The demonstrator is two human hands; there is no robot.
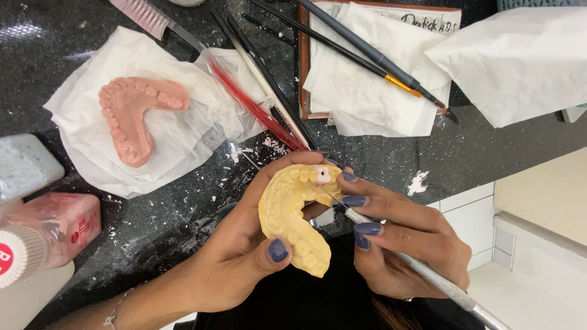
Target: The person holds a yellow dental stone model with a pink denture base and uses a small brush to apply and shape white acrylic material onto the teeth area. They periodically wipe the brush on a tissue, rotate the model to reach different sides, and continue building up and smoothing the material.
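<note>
My left hand (238, 244) cradles a yellow dental cast (290, 214), thumb resting on its lower teeth and fingers wrapped behind. My right hand (397, 241) grips a knurled metal carving tool (428, 275) like a pen. The tool's fine tip touches a small white and pink spot (321, 175) on the upper end of the yellow cast. Both hands hover over the front edge of a black speckled counter (183, 208).
A pink dental cast (131, 113) lies on white tissue (177, 122) at upper left. Brushes (367, 55), a red-handled tool (257, 107) and a pink toothbrush (147, 15) lie at the top, near a tissue-covered tray (367, 91). A pink bottle (55, 226) sits at left. More tissue (520, 61) lies upper right.
</note>
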